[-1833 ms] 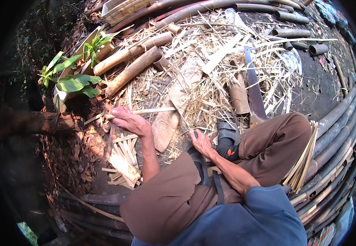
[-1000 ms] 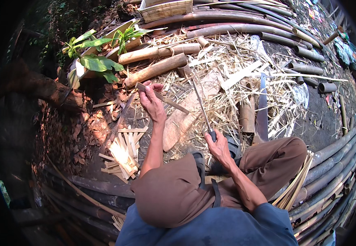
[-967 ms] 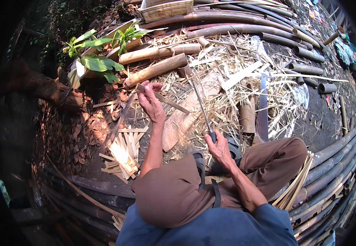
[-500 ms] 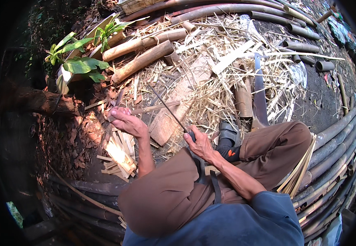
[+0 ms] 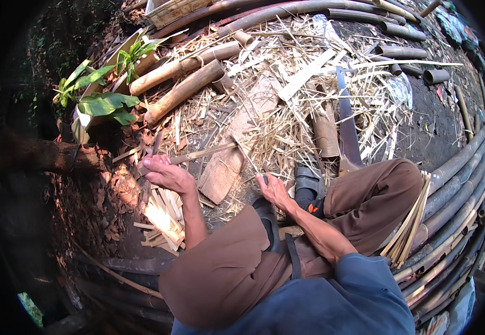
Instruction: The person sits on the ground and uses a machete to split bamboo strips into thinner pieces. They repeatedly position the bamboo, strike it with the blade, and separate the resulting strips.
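My left hand (image 5: 167, 174) is closed on one end of a flat bamboo strip (image 5: 204, 152), which points right toward the wooden plank (image 5: 221, 177). A knife (image 5: 246, 153) with a long thin blade is gripped in my right hand (image 5: 275, 191); the fingers hide most of its dark handle. Its blade crosses the strip's far end, above the plank. Below my left hand lies a pile of split bamboo strips (image 5: 167, 216), part of it in bright sun.
Pale shavings (image 5: 287, 123) cover the ground ahead. Beyond my right foot lie a bamboo tube (image 5: 325, 131) and a saw (image 5: 347, 114). Long bamboo poles (image 5: 454, 176) line the right side. A leafy plant (image 5: 100, 105) and cut bamboo lengths (image 5: 184, 92) are at the far left.
The knife has swung to a steeper angle, and its blade has shifted to the strip's right end. My right hand has moved slightly right; my left hand keeps its hold. The view has shifted a little.
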### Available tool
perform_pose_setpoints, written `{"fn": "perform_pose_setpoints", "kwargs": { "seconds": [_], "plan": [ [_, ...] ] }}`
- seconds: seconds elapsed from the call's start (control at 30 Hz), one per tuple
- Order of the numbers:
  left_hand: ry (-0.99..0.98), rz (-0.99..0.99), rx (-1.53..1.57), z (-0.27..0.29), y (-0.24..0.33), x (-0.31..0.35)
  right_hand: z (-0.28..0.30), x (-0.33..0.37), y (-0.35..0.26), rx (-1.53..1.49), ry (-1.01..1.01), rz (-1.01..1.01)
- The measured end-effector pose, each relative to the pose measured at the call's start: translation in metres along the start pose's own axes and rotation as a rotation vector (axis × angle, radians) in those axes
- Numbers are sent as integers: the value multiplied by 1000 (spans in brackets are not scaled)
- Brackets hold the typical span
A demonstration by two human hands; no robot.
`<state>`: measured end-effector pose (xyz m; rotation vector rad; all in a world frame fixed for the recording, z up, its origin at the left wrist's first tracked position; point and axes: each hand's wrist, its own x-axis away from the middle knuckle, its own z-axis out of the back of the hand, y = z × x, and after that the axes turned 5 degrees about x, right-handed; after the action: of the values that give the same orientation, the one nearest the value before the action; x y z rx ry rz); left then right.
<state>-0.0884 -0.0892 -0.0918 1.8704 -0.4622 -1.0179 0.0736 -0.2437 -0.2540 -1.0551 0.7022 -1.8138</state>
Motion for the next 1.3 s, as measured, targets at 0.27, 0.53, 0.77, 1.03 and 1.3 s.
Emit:
{"fn": "perform_pose_setpoints", "kwargs": {
  "seconds": [0.27,0.53,0.77,1.03,1.3],
  "plan": [
    [10,-14,4,8,-6,4,-8,6,-4,-37,24,26],
    [-113,-62,-110,7,-6,20,-11,5,13,14,12,-71],
    [-461,383,-117,24,-94,90,-13,16,-2,-25,-23,-13],
    [-554,99,-293,24,-86,102,-21,7,26,-92,-25,-85],
    [-1064,1224,-231,55,-35,13,24,8,6,-123,60,-43]
  ]
}}
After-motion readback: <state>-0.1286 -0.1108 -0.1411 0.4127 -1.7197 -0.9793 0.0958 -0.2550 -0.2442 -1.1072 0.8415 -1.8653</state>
